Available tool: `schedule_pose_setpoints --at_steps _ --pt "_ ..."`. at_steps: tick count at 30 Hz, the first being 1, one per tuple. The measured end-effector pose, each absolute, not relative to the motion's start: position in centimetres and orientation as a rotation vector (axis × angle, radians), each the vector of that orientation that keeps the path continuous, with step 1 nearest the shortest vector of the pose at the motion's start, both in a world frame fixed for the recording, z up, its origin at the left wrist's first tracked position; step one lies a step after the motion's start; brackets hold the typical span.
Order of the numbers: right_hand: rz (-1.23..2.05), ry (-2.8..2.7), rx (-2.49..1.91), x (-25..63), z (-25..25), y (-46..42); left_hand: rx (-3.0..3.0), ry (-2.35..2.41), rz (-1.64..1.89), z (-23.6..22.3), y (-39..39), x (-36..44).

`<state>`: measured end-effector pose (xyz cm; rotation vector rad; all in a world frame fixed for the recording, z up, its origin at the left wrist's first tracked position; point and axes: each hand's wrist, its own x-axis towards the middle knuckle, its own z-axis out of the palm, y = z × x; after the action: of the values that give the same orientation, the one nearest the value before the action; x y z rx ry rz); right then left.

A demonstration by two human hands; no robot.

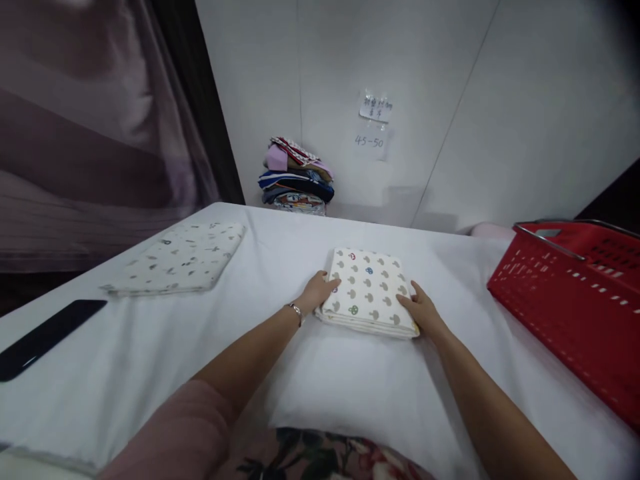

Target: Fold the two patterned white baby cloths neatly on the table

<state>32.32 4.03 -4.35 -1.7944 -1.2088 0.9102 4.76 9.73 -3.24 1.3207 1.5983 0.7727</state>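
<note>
A folded white cloth (367, 287) with a mushroom print lies on the white-covered table (280, 247), several layers showing along its near edge. My left hand (319, 291) grips its left side, thumb on top and the other fingers at the edge or beneath. On the opposite side, my right hand (424, 310) holds the right edge in the same way, thumb over the print. The fingertips under the cloth are hidden. Farther left, a second folded white cloth (183, 257) with a small scattered print lies flat, apart from both hands.
A red plastic basket (575, 293) with a metal handle stands at the right. At the left edge lies a dark phone-like slab (47, 337). Behind the table, a stack of folded fabrics (297, 177) rests against the wall, near a paper sign (371, 143) reading 45-50.
</note>
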Motion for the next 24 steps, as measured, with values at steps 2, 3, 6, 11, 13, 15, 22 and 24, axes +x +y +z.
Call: schedule_pose_setpoints --at_steps 2,3,6,11,13,15,22,24 --pt "0.706 -1.378 -1.855 32.7 -4.4 3.7 1.394 1.653 0.771 -2.8 9.0 4.2" --pt "0.575 -1.471 -1.850 32.9 -4.1 3.4 1.474 1.676 0.788 -2.3 8.5 4.0" --pt "0.320 -1.730 -1.670 33.0 -2.7 1.9 1.948 1.601 0.891 -1.2 6.5 3.4" --pt "0.478 -2.131 -1.348 31.5 -0.4 -0.4 2.590 1.093 0.814 -1.3 3.9 3.5" --pt "0.461 -2.274 -1.287 30.8 -0.1 -0.7 2.660 1.022 0.727 -1.7 3.7 3.6" --pt "0.404 -2.364 -1.260 30.5 -0.2 -0.7 2.685 1.010 0.673 -2.1 3.8 3.5" --pt "0.322 -2.409 -1.278 30.4 -0.8 -0.3 2.688 1.003 0.683 -2.2 3.8 3.5" --pt "0.319 -2.393 -1.281 30.4 -1.0 -0.2 2.681 1.012 0.690 -2.1 3.7 3.6"
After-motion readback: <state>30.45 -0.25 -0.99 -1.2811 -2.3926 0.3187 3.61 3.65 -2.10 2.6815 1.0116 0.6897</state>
